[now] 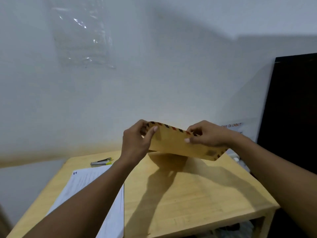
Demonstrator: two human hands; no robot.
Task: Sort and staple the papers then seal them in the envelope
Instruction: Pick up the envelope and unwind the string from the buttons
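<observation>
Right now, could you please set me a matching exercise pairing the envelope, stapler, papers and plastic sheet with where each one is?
1 envelope
2 stapler
3 papers
4 plastic sheet

A at the table's far edge, by the wall
B up on the wall
C held up by left hand and right hand
D spread flat on the table's left side

Pairs: 1-C, 2-A, 3-D, 4-B.

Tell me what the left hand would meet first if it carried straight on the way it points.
The left hand grips the envelope; pointing forward and up, past the envelope it would probably meet the white wall first, though depth is unclear.
</observation>
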